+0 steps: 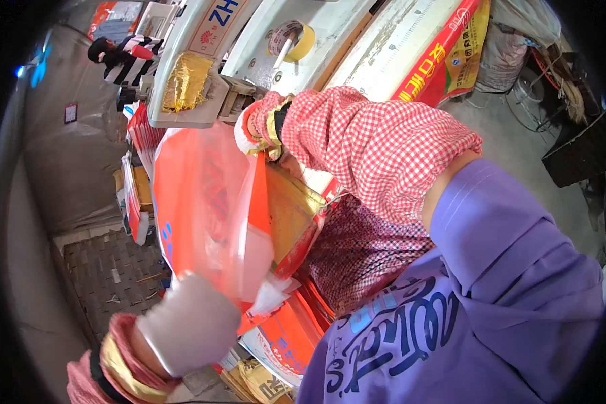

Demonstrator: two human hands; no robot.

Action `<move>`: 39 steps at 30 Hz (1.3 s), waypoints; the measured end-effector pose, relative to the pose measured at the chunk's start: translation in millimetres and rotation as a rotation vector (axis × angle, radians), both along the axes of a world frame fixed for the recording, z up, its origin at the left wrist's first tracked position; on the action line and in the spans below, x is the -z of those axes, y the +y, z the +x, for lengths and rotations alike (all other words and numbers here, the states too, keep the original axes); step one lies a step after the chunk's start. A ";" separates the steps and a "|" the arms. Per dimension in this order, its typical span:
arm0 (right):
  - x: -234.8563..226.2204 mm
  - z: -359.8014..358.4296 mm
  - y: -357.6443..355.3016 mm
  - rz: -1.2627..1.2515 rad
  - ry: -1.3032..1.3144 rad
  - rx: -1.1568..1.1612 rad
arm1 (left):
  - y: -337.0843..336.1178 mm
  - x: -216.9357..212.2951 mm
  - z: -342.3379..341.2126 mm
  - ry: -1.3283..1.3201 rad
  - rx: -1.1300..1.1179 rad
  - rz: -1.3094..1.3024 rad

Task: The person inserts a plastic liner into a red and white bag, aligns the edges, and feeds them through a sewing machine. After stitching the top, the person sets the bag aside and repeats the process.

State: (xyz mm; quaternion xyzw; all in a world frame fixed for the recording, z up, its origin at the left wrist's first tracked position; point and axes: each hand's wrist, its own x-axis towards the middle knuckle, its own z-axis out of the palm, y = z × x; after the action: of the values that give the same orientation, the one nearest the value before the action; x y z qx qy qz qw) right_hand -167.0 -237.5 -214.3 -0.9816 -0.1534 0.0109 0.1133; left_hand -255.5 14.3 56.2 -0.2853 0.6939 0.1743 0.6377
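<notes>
A red and white plastic bag (212,195), blurred by motion, spans the space below the white machine head (198,60). My right hand (249,128), in a white and red glove, is closed at the bag's upper right edge, close to the machine; its fingers are partly hidden. Lower left, my left hand (192,323) wears a pale glove and is at the bag's lower edge. Motion smears its fingers, so their grip does not show. Beneath the bag lies a brownish-yellow panel (289,209).
A yellow tape roll (293,42) sits on the white machine bed. Red printed bags (286,330) are piled near my lap, with more stacked bags (141,138) beyond on the left. Another person (131,60) is at upper left. A dark box (579,151) stands at right.
</notes>
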 end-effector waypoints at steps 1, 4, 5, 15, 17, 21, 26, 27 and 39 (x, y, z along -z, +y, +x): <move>-6.3 -9.6 10.6 -0.087 -0.051 -0.052 | 8.9 7.5 -0.2 0.068 -0.059 0.120; -24.0 -56.6 69.9 -0.169 -0.050 0.219 | 22.3 53.1 -21.6 0.393 -0.089 0.063; -29.6 -74.9 88.4 0.141 0.131 0.492 | 22.2 70.0 -33.5 0.493 -0.060 0.105; -8.0 -141.0 206.7 0.196 -0.249 1.331 | -14.9 99.2 -59.3 0.458 -0.008 0.145; -7.8 -133.2 189.7 0.401 -0.151 1.231 | -21.1 100.1 -51.7 0.433 -0.077 0.098; -23.1 -97.4 146.1 0.346 -0.191 1.168 | -40.3 83.1 -28.3 0.404 -0.145 0.003; -21.3 -72.5 129.6 0.381 -0.136 1.119 | -8.6 26.5 -1.5 0.200 -0.045 -0.158; -17.1 -71.1 130.1 0.346 -0.249 1.074 | 2.1 24.8 -1.0 0.213 -0.021 -0.128; 0.7 -40.8 117.1 0.431 -0.435 0.947 | -64.4 81.0 -37.4 0.361 -0.151 0.001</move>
State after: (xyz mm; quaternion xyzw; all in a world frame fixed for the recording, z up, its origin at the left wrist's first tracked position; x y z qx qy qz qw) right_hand -207.8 -120.4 -215.0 -0.8775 0.2851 -0.2755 0.2698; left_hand -292.9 -50.1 -24.8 -0.3004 0.7736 0.2701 0.4883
